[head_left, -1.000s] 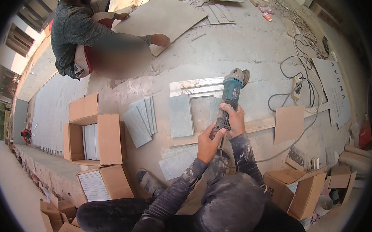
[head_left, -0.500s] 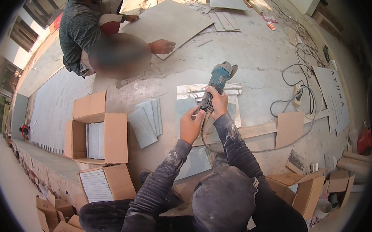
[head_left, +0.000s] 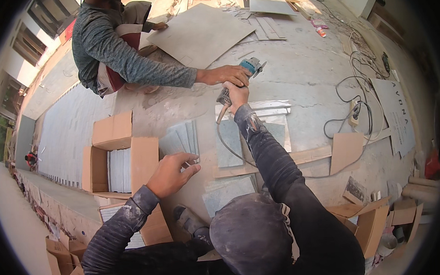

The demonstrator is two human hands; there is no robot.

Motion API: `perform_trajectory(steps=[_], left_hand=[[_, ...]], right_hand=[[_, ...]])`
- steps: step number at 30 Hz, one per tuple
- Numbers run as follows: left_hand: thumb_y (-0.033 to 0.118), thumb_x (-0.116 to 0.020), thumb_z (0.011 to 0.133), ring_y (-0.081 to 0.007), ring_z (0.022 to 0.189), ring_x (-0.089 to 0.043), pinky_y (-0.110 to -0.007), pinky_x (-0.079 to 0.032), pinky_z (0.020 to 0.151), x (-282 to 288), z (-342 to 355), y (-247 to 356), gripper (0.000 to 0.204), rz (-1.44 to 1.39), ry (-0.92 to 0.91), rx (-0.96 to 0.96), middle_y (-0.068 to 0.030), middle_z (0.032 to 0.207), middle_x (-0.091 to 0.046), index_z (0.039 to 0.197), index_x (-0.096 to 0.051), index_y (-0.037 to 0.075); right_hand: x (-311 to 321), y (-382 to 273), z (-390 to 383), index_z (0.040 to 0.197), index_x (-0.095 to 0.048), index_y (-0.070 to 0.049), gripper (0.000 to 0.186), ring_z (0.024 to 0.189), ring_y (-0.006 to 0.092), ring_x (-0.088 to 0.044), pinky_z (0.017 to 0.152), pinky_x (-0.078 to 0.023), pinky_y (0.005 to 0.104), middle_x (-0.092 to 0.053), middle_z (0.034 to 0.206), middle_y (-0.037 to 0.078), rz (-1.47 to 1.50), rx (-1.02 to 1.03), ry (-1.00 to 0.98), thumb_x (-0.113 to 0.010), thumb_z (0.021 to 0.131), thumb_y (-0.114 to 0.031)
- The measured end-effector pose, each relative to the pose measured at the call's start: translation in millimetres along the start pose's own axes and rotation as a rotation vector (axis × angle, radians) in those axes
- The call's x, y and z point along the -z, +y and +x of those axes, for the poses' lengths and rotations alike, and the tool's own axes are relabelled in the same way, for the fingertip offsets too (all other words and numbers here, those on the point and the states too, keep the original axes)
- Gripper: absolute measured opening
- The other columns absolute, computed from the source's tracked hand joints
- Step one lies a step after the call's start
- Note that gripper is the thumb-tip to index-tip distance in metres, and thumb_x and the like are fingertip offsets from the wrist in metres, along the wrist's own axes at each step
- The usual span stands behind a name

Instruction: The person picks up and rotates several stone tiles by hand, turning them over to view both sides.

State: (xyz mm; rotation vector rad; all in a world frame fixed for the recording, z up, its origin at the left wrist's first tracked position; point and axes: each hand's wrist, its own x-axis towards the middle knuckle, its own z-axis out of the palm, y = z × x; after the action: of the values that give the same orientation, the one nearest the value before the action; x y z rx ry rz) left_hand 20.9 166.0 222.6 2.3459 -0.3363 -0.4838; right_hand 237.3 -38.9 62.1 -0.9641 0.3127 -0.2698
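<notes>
The right hand (head_left: 238, 95) grasps the rear body of a blue angle grinder (head_left: 250, 65), its power cord (head_left: 223, 114) trailing from the near end. A co-worker's hand (head_left: 225, 75) lies on the same tool, nearer its head. The left hand (head_left: 172, 174) is released, fingers parted, between an open cardboard box (head_left: 145, 163) and fanned grey tiles (head_left: 181, 139). Farther out, a large square slab (head_left: 203, 35) lies beside the co-worker.
</notes>
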Motion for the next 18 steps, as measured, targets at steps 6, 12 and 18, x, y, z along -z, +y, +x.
perform_trajectory(steps=[6, 12, 18], left_hand=[[0.019, -0.068, 0.087, -0.0228, 0.087, -0.066, -0.033, -0.052, 0.076, 28, -60, -9, 0.033, 0.024, -0.117, 0.088, -0.0167, 0.095, -0.068, 0.11, -0.064, -0.004], [0.021, -0.068, 0.087, -0.0238, 0.09, -0.066, -0.034, -0.052, 0.077, 29, -65, -16, 0.035, -0.001, -0.152, 0.115, -0.0144, 0.099, -0.069, 0.114, -0.064, -0.001], [0.022, -0.067, 0.087, -0.0257, 0.082, -0.064, -0.034, -0.049, 0.073, 35, -62, -9, 0.036, -0.043, -0.097, 0.023, -0.0196, 0.095, -0.068, 0.11, -0.064, -0.005]], right_hand=[[-17, 4, 4, 0.093, -0.058, -0.001, 0.026, 0.066, 0.0155, -0.06, 0.057, -0.05, 0.0315, -0.059, 0.081, 0.006, -0.052, -0.009, -0.017, -0.07, 0.07, -0.002], [-43, -15, 7, 0.097, -0.059, -0.003, 0.025, 0.071, 0.0164, -0.062, 0.062, -0.051, 0.0313, -0.063, 0.086, 0.005, -0.03, -0.06, -0.311, -0.07, 0.074, -0.002], [-30, -24, -1, 0.127, -0.044, 0.003, 0.048, 0.101, 0.0229, -0.06, 0.085, -0.048, 0.0344, -0.062, 0.105, 0.013, -0.127, -0.25, -0.378, -0.065, 0.085, -0.009]])
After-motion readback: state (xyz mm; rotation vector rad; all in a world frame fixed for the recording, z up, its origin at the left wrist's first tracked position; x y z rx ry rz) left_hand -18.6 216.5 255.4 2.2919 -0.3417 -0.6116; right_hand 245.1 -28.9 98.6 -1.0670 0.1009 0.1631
